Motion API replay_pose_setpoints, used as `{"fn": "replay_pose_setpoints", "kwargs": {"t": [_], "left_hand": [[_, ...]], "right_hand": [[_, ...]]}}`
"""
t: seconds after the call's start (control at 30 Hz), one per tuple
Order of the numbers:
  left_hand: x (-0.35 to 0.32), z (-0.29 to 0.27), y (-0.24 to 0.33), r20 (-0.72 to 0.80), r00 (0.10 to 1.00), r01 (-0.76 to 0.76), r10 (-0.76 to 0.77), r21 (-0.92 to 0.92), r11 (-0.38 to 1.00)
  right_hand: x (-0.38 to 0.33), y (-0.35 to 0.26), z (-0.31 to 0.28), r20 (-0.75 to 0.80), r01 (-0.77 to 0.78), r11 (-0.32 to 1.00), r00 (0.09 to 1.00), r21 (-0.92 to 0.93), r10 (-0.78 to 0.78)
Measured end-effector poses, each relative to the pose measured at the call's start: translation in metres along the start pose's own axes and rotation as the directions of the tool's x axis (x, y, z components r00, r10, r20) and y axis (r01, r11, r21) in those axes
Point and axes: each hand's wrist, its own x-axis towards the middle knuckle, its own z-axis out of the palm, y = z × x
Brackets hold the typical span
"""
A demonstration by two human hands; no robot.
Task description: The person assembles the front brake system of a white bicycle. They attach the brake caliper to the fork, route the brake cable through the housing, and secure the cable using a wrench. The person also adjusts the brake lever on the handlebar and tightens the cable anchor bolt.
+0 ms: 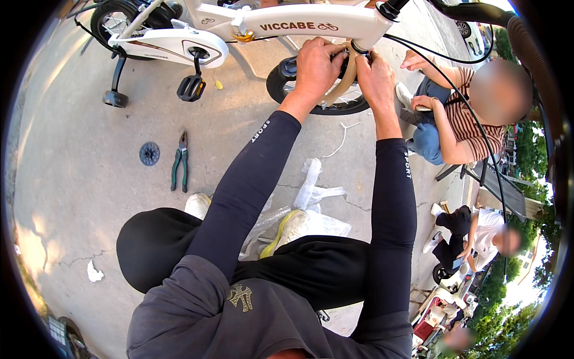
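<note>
A small white bicycle (pixel 239 18) with a training wheel (pixel 115 99) stands across the top of the head view. My left hand (pixel 317 66) is closed at the left side of the tan front fork (pixel 341 90), fingertips near its top. On the other side, just under the head tube, my right hand (pixel 375 75) is closed in a pinch. Whatever lies between the fingers of either hand is hidden or too small to make out. Below my hands is the black tyre of the front wheel (pixel 353 110), partly covered by the fork and my left hand.
Green-handled pliers (pixel 179 167) and a dark round disc (pixel 149 154) lie on the concrete. Clear plastic wrap (pixel 310 188) is beside my shoe, with a thin white strip (pixel 342 140) beyond it. A person in a striped top (pixel 463 119) sits close by on the right; black cables (pixel 469 105) arc in between.
</note>
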Motion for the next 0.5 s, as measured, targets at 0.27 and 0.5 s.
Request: {"fn": "replay_pose_setpoints", "kwargs": {"t": [0.27,0.5], "left_hand": [[0.002,-0.002,-0.002,0.026,0.998,-0.065,0.063,0.078,0.995],[0.007,-0.009,0.0,0.118,0.992,0.027,-0.033,0.056,0.998]], "right_hand": [[0.008,0.017,-0.014,0.217,-0.1,0.948,0.976,0.302,0.034],[0.008,0.023,-0.009,0.168,-0.126,0.951,0.983,0.283,0.08]]}}
